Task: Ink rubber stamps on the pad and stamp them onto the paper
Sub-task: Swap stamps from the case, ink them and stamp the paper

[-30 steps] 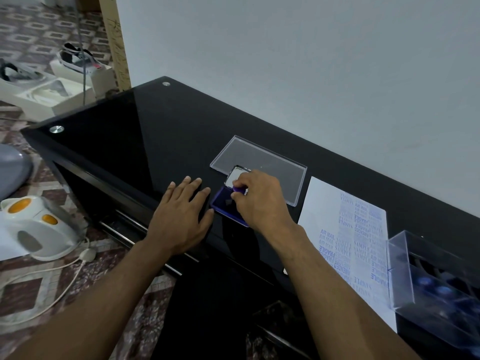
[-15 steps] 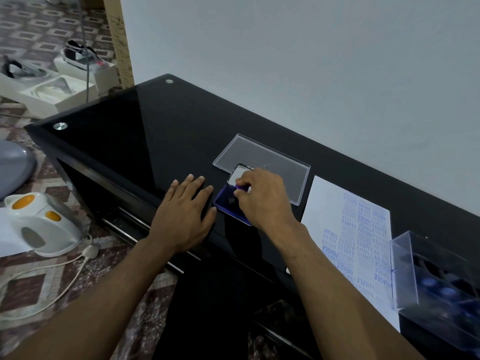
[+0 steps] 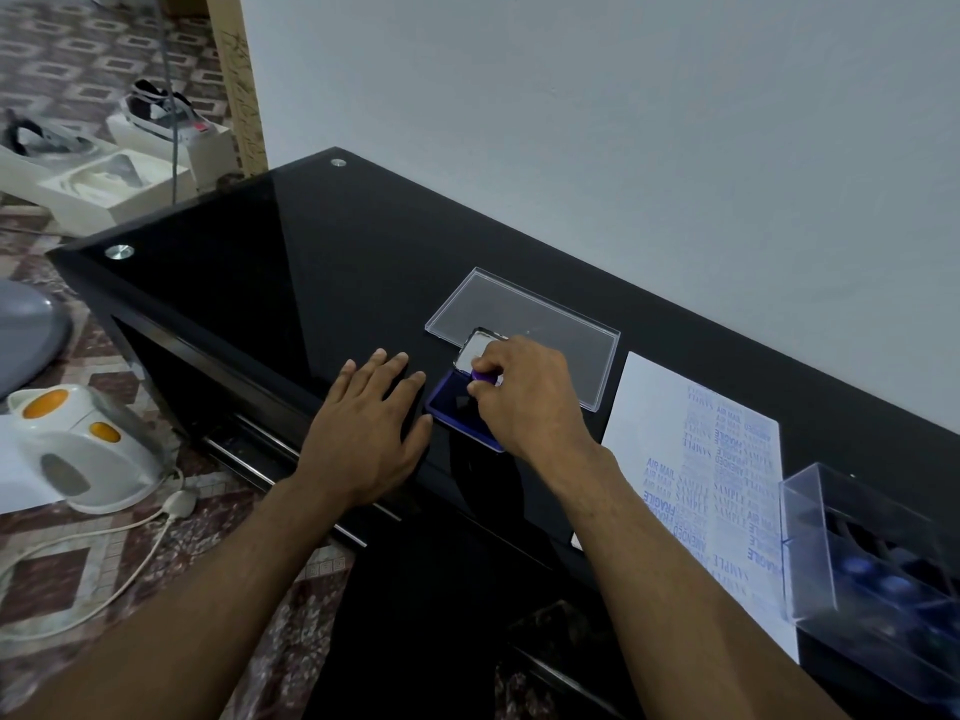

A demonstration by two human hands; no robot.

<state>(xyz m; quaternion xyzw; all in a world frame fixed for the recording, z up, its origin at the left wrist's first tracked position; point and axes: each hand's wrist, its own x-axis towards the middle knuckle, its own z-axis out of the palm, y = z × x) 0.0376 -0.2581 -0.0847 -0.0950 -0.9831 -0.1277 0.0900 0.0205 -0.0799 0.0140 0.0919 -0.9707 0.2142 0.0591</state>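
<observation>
head view: your right hand [image 3: 524, 392] pinches a small purple stamp [image 3: 485, 378] by its top, fingers curled round it, and holds it down over the ink pad [image 3: 457, 407] — a grip that high probably keeps your fingertips out of the ink. the stamp's face is hidden under your hand, so you can't tell whether it is touching the ink. your left hand [image 3: 366, 423] lies flat on the desk [image 3: 291, 283] just beside the pad, fingers straight and gripping nothing; it seems placed to stop the little case sliding on the slick glass. the pad's lid [image 3: 475, 348] stands open behind it, pale and glossy inside.

the paper [image 3: 670, 402] waits near your right forearm, matte white, already crowded with blue prints — "air mail", "sample", "fragile" — so free room is mostly at its far end. a flat clear tray [image 3: 550, 317] lies behind the pad. a clear box [image 3: 810, 532] with blue-topped shapes inside overlaps the paper's right edge.
</observation>
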